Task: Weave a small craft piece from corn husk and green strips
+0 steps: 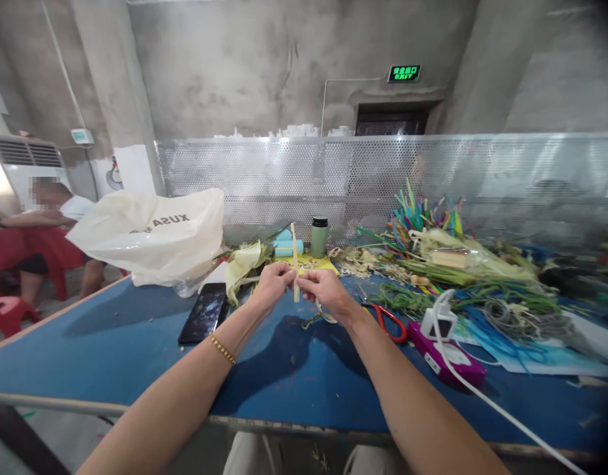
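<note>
Above the blue table (pixel 150 343) I hold a narrow pale strip (pixel 295 254), upright, its kind hard to make out; it looks like dried plant leaf. My left hand (pixel 273 285) pinches it from the left with thumb and forefinger. From the other side my right hand (pixel 324 290) closes on the same strip, its fingertips almost meeting the left ones. A thin pale loop (pixel 326 315) hangs beneath the right hand, and whether it joins the strip is hidden. Red-handled scissors (pixel 390 323) lie just right of my right forearm.
A dark tablet or phone (pixel 204 313) and a big white bag (pixel 150 231) are on the left. Behind the hands stands a green bottle (pixel 318 237). Rightward lie a purple power strip (pixel 447 359) with a white charger, wires and plant strips. A person sits far left.
</note>
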### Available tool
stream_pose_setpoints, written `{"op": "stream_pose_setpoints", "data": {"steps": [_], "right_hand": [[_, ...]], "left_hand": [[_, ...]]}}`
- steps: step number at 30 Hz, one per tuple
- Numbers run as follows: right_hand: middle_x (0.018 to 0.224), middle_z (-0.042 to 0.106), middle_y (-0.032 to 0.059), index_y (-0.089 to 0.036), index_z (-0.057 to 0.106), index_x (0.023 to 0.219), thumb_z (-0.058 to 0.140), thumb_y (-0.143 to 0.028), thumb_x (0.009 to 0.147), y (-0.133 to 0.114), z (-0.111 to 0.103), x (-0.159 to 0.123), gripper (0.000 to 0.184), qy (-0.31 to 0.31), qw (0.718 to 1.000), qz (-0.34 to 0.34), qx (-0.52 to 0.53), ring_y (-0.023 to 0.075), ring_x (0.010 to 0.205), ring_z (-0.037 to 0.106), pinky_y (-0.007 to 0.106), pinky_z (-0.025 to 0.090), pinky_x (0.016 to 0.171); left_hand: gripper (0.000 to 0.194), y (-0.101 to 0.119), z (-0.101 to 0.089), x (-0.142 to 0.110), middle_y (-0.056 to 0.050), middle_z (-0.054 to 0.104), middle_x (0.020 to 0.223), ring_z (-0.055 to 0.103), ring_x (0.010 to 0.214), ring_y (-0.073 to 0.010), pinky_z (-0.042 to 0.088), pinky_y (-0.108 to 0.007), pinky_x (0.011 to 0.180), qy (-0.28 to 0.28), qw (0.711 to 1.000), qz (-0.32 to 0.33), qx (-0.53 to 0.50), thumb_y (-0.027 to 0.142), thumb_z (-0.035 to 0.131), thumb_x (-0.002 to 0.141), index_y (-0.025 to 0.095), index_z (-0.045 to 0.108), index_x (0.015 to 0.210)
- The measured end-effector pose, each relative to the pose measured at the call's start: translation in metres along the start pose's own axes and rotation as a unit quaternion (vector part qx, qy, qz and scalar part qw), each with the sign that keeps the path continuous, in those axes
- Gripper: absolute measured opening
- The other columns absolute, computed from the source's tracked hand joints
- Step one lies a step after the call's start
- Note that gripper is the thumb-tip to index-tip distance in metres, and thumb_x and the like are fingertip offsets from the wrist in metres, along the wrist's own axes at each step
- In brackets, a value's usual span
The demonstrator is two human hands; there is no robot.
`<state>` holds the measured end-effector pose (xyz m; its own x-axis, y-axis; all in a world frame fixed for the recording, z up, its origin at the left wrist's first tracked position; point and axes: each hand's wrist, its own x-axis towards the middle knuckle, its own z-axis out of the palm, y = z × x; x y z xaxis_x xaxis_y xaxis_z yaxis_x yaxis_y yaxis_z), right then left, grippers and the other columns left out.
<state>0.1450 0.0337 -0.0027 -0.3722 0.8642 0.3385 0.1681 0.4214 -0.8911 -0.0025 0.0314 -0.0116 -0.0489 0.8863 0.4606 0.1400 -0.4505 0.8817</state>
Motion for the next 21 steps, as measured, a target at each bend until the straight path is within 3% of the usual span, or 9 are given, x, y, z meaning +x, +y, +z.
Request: {"op": "stream_pose_setpoints", "data": {"steps": [6,11,16,21], "right_hand": [[0.048,0.055,-0.0009,-0.015,0.060,0.060,0.058,-0.033,0.078,0.002,0.003,0.003,0.025,0.001,1.000,-0.012,0.003,0.0084,0.044,0.045,0.020,0.034,0.045],[0.046,0.053,-0.0013,-0.015,0.057,0.055,0.053,-0.019,0.074,0.001,0.004,0.003,0.020,0.036,0.998,-0.035,-0.033,0.0082,0.044,0.046,0.020,0.035,0.045],[0.055,0.063,0.0023,-0.013,0.062,0.063,0.056,-0.027,0.075,-0.005,0.001,-0.001,0.019,-0.019,0.999,-0.032,0.008,0.0080,0.046,0.049,0.019,0.037,0.045],[0.062,0.067,0.0056,-0.013,0.062,0.065,0.059,-0.030,0.074,-0.006,-0.001,-0.001,0.019,-0.019,0.999,-0.008,0.028,0.0080,0.046,0.051,0.019,0.036,0.044]], "left_hand": [[0.022,-0.001,-0.001,-0.001,0.002,0.053,0.052,0.046,0.047,-0.0081,0.036,-0.021,0.046,-0.039,0.999,-0.014,-0.027,0.031,0.064,0.075,0.015,0.053,0.063],[0.035,0.002,-0.001,-0.003,0.001,0.057,0.057,0.051,0.051,-0.0088,0.035,-0.020,0.046,-0.097,0.993,-0.030,-0.057,0.038,0.079,0.064,0.013,0.057,0.076],[0.040,0.005,-0.006,-0.003,-0.002,0.061,0.062,0.055,0.055,-0.0099,0.042,-0.023,0.054,-0.170,0.977,-0.024,-0.123,0.041,0.080,0.063,0.012,0.056,0.075],[0.031,0.006,-0.012,-0.002,-0.002,0.061,0.063,0.054,0.056,-0.0089,0.042,-0.023,0.057,-0.207,0.969,-0.012,-0.132,0.036,0.077,0.069,0.012,0.058,0.073]]}}
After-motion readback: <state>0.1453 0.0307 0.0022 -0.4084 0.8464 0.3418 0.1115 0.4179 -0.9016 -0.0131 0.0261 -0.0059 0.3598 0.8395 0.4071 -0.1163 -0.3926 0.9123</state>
